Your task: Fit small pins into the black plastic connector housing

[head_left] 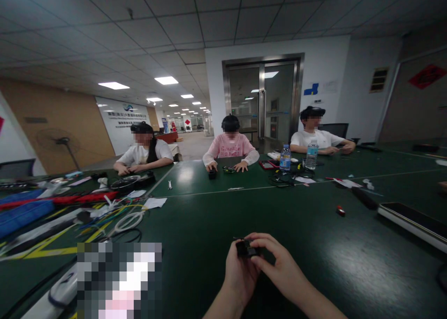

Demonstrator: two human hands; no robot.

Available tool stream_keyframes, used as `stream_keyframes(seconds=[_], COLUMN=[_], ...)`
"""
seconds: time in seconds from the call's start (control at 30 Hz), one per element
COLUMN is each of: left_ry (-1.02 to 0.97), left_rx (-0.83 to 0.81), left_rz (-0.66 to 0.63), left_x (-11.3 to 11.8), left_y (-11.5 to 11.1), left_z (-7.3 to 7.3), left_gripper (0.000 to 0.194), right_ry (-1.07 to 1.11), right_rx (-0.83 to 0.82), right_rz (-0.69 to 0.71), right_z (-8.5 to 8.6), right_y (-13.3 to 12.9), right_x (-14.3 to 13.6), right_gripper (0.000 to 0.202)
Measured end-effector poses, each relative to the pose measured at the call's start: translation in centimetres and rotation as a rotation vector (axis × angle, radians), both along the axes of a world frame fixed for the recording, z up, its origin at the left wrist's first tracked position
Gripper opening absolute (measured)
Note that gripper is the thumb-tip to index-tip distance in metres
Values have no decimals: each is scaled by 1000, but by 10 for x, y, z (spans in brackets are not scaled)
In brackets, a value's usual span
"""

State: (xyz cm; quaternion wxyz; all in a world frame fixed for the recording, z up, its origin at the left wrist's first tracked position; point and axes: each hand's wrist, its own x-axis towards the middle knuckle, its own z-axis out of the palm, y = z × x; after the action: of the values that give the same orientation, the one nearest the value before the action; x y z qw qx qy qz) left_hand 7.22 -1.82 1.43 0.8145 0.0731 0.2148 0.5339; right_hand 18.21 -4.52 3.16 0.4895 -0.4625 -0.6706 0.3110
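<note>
Above the near part of the dark green table (195, 226), both my hands meet around a small black boxy object (247, 248), whose exact kind I cannot make out. My left hand (238, 272) cradles it from the left and below, with most of the fingers hidden behind it. From the right, my right hand (274, 256) grips its edge between thumb and fingers. Part of the object's top shows a faint greenish-yellow detail.
Cables (129, 221), a blue tray (26, 216) and tools crowd the left side. A small red item (340, 211) and a white-edged flat device (412, 221) lie right. Bottles (285, 158) stand farther back. Three people sit opposite; the middle person (230, 146) touches a black object (212, 173).
</note>
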Motion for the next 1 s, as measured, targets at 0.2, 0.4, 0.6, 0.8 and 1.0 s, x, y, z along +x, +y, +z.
stream_keyframes(seconds=[0.2, 0.4, 0.6, 0.8, 1.0], left_ry=[36, 45, 84, 137, 149], left_rx=[-22, 21, -26, -5, 16], left_rz=[-2, -59, -59, -94, -125], left_x=[0, -3, -4, -5, -7], left_y=[3, 6, 6, 7, 7], left_z=[-4, -4, -3, -3, -6], left_gripper=[18, 29, 27, 34, 37], right_ry=[4, 45, 56, 70, 164], right_rx=[4, -7, -25, 8, 21], right_rz=[2, -94, -160, -280, -287], right_z=[3, 3, 5, -3, -8], right_y=[0, 4, 8, 16, 19], right_x=[1, 8, 18, 33, 41], right_gripper=[22, 19, 22, 31, 39])
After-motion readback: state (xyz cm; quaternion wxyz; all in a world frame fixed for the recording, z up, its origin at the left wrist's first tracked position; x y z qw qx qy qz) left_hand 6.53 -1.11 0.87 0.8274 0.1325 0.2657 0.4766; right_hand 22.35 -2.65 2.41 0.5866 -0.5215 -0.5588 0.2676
